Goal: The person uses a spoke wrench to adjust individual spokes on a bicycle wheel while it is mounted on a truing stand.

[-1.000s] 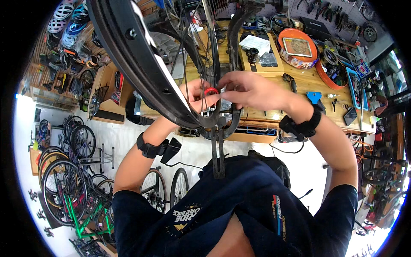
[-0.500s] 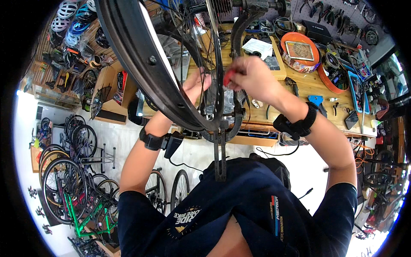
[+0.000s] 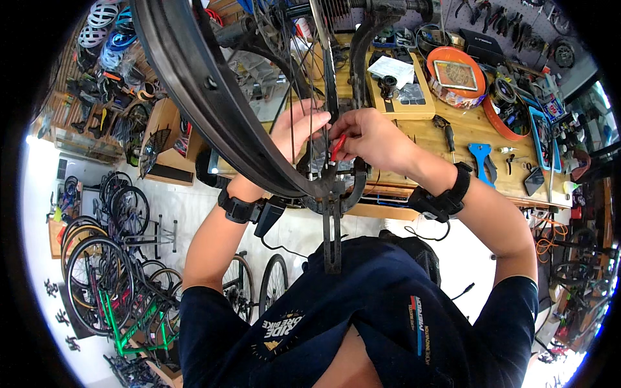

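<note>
A bare bicycle wheel rim [image 3: 213, 103] stands upright on a black truing stand [image 3: 332, 236], its spokes running toward the hub at the top. My right hand [image 3: 374, 139] pinches a small red spoke wrench [image 3: 338, 148] between thumb and fingers. The wrench sits low among the spokes, close to the rim; its exact contact with a nipple is too small to make out. Behind several spokes is my left hand [image 3: 297, 129], its thumb and fingers loosely bent and apart, the thumb tip near my right fingers. Some left fingers are partly hidden.
Beyond the stand, a wooden workbench [image 3: 469, 142] carries a yellow box [image 3: 414, 107], a round orange container [image 3: 443, 58], a blue-handled tool [image 3: 480, 157] and a screwdriver [image 3: 449, 136]. Several bicycles [image 3: 123, 278] are parked at the left. Black straps with devices circle both wrists.
My right hand has come left and nearer, bringing the red spoke wrench down among the spokes by the rim. The left hand has shifted slightly right, and the view has moved a little.
</note>
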A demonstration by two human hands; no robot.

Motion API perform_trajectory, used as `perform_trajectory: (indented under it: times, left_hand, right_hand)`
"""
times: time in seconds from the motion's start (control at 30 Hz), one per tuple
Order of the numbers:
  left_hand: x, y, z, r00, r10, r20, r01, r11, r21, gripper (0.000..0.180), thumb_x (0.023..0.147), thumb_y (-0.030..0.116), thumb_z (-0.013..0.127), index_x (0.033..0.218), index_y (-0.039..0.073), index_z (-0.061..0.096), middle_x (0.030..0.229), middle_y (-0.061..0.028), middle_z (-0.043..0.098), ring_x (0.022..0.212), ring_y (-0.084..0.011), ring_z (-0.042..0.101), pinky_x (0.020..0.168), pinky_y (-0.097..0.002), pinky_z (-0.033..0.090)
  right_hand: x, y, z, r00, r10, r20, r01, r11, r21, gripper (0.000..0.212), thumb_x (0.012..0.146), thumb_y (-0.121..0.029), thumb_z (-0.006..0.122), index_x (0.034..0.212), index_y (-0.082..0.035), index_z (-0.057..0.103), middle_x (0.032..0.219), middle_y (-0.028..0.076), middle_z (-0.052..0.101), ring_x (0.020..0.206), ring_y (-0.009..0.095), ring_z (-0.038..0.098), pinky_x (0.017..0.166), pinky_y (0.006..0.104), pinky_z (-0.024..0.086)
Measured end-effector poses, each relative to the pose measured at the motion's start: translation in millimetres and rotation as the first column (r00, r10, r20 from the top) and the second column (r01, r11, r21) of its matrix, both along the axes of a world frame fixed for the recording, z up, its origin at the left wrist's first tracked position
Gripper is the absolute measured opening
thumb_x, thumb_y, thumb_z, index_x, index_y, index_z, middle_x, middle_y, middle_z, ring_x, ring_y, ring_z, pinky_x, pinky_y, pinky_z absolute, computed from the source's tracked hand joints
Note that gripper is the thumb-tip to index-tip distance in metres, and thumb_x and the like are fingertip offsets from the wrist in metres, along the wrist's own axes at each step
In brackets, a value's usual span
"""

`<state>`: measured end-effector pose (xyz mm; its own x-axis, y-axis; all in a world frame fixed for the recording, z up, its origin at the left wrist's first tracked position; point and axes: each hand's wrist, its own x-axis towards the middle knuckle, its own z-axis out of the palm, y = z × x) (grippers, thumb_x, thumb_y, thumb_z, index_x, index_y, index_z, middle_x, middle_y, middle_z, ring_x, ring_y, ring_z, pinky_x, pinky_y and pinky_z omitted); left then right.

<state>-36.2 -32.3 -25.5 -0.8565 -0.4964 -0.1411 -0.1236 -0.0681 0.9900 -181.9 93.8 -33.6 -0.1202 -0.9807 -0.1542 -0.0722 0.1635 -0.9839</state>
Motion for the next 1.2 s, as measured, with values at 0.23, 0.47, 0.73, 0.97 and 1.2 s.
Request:
perform_trajectory:
  times: [0.23,0.47,0.73,0.97,1.2]
  left_hand:
    - [0,-5,0,1.0,0.016,0.008,-0.016,1.0,-0.007,0.039,0.091,0.027,0.058,0.118,0.0,0.053,0.101,-0.0063,0.06,0.093,-0.013,0.057,0.086,-0.0271,0.044]
    - [2,-2,2,1.0,0.006,0.023,-0.006,1.0,0.001,0.038,0.093,0.03,0.054,0.118,0.002,0.051,0.101,-0.0064,0.059,0.09,-0.0138,0.057,0.082,-0.0288,0.046]
    - [2,-8,-4,0.997,-0.069,-0.023,0.07,0.997,0.041,0.034,0.093,0.029,0.053,0.115,0.003,0.05,0.096,-0.0061,0.058,0.088,-0.0156,0.058,0.074,-0.0268,0.047]
    - [2,-8,3,0.996,-0.083,-0.019,0.084,0.989,0.125,0.033,0.093,0.026,0.053,0.116,0.002,0.049,0.095,-0.0067,0.059,0.087,-0.0148,0.059,0.074,-0.0268,0.049]
    - [1,-6,1,0.999,-0.034,0.003,0.034,0.999,0.037,0.038,0.094,0.029,0.053,0.12,0.001,0.046,0.099,-0.0081,0.059,0.089,-0.0157,0.06,0.078,-0.028,0.051]
  right_hand:
    - [8,-2,-4,0.994,-0.021,0.107,0.029,0.997,-0.074,0.017,0.081,0.009,0.054,0.096,0.01,0.06,0.082,0.014,0.066,0.071,0.018,0.067,0.066,0.0278,0.056]
    - [14,1,-3,0.989,0.131,0.071,-0.127,0.99,-0.067,0.022,0.088,-0.006,0.06,0.108,0.003,0.06,0.091,0.004,0.064,0.082,0.008,0.056,0.071,0.0234,0.047]
    - [38,5,9,0.994,-0.08,0.068,0.078,0.996,0.031,0.027,0.092,-0.025,0.062,0.1,0.001,0.062,0.081,0.001,0.064,0.064,0.006,0.051,0.057,0.021,0.042]
    - [36,7,3,0.986,-0.13,0.109,0.136,0.99,-0.048,0.035,0.088,-0.029,0.064,0.089,0.006,0.065,0.07,0.009,0.063,0.06,0.012,0.057,0.056,0.0297,0.047]
    - [33,8,11,0.986,-0.037,0.163,0.038,0.999,-0.007,0.024,0.093,-0.02,0.06,0.093,0.004,0.062,0.073,0.003,0.061,0.06,0.006,0.052,0.053,0.023,0.042]
